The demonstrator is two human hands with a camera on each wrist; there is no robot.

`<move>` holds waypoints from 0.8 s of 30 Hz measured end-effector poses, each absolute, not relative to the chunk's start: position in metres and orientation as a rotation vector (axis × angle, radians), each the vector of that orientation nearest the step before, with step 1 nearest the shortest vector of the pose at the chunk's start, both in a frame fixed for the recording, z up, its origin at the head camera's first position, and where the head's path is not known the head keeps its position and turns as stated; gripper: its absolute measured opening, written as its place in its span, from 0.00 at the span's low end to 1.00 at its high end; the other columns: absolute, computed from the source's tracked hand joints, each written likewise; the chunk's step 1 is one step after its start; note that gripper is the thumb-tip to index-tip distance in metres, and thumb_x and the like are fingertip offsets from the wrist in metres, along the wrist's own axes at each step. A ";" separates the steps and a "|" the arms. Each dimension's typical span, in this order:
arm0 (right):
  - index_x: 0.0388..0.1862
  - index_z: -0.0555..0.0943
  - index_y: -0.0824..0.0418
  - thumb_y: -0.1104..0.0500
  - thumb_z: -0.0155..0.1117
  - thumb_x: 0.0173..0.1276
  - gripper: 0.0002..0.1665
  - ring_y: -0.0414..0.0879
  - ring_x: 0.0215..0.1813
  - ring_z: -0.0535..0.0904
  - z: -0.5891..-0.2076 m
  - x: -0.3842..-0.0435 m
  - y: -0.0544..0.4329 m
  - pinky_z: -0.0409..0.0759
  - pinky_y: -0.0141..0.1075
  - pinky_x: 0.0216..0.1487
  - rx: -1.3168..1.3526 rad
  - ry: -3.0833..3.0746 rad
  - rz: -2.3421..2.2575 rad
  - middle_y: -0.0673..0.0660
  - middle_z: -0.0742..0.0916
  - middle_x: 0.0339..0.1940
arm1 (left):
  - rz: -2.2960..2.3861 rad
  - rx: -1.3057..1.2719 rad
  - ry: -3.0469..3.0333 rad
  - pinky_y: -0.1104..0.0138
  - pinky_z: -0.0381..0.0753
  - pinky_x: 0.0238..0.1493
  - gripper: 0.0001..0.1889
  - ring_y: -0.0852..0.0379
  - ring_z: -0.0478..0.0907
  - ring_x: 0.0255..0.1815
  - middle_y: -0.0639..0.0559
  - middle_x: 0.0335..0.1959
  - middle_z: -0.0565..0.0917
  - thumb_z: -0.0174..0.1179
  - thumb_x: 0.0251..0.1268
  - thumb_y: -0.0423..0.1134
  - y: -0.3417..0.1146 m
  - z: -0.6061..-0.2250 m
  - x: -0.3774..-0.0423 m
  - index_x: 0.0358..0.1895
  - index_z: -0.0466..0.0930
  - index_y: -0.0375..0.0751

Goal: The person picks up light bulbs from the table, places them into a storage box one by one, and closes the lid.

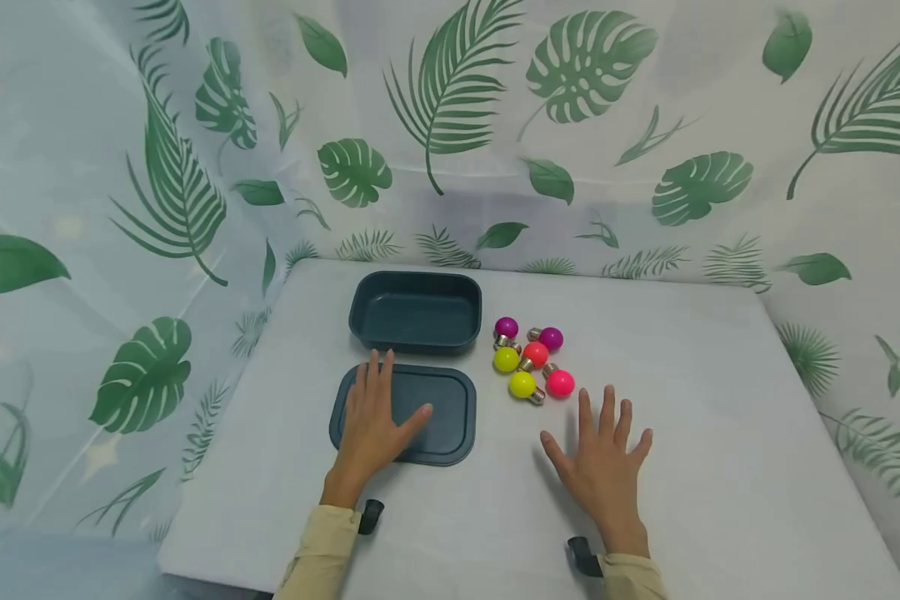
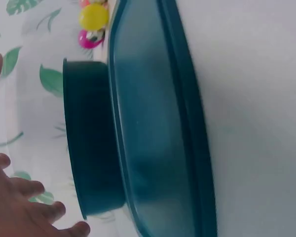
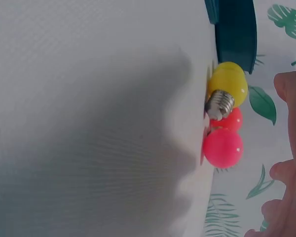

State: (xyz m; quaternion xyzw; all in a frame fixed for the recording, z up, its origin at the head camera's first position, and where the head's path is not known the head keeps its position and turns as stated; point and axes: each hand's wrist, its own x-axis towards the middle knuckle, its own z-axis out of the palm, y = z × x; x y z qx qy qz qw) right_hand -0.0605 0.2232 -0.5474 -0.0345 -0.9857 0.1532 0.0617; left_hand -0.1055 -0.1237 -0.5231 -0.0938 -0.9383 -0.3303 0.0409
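Observation:
My left hand (image 1: 375,421) is over the dark teal lid (image 1: 438,417), fingers spread and holding nothing. The lid lies flat on the table, in front of a matching rectangular box (image 1: 416,337) whose open top faces up. In the left wrist view, fingers (image 2: 27,187) show at the lower left, beside the box (image 2: 93,138) and lid (image 2: 148,123). My right hand (image 1: 603,467), also spread and holding nothing, is nearest the pink bulb (image 1: 561,384). Around that bulb lie a yellow bulb (image 1: 522,385), another yellow bulb (image 1: 506,360), a red bulb (image 1: 536,354) and two purple bulbs (image 1: 551,338), all with silver screw bases.
A white cloth covers the table (image 1: 720,467). Behind and at both sides hangs a white curtain (image 1: 607,167) printed with green leaves. A black strap end (image 1: 371,517) sticks out at my left wrist, and another black piece (image 1: 583,557) at the right wrist.

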 end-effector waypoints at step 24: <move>0.87 0.55 0.67 0.37 0.70 0.70 0.61 0.76 0.85 0.37 -0.551 -0.049 0.226 0.32 0.82 0.72 -0.162 -3.076 0.476 0.74 0.46 0.87 | -1.370 -0.166 -2.854 0.36 0.51 0.80 0.55 0.36 0.45 0.87 0.38 0.89 0.46 0.62 0.75 0.66 -0.225 -0.515 -0.239 0.90 0.36 0.51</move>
